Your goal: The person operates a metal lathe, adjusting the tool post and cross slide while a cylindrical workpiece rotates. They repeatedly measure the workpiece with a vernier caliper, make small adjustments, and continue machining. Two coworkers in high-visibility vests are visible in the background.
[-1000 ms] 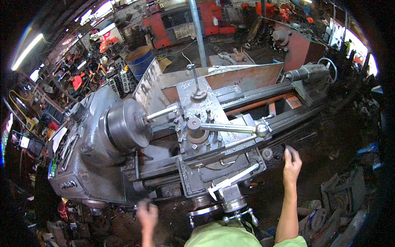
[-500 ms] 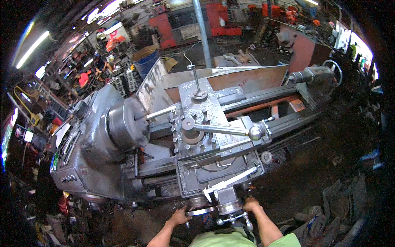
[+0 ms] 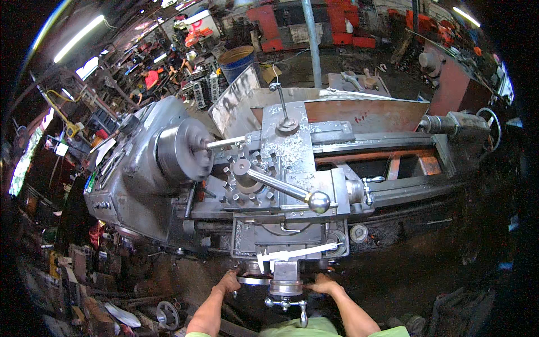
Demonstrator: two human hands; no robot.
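Observation:
My left hand [image 3: 229, 281] is closed round the rim of a metal handwheel [image 3: 254, 281] at the front of a lathe. Right of the dial collar [image 3: 286, 288], my right hand [image 3: 322, 283] has its fingers curled; what they hold is hidden. Between the hands sits a ball-ended crank [image 3: 284, 304], touched by neither. A white-looking caliper [image 3: 300, 254] lies across the carriage above them. Farther up stands the tool post [image 3: 245, 181] with its long ball-ended lever [image 3: 279, 185]. A pale rod [image 3: 226, 142] projects from the chuck [image 3: 181, 150], whose jaws look blurred.
The tailstock [image 3: 457, 123] stands at the right end of the bed. Metal chips [image 3: 287, 147] litter the cross slide. Behind it are a splash guard [image 3: 370, 114], a blue drum [image 3: 238, 63] and a pole [image 3: 312, 45]. Loose parts and a small wheel [image 3: 167, 314] lie lower left.
My view has turned, so the lathe appears more level and my hands and the carriage sit farther left. Both hands keep their places at the controls.

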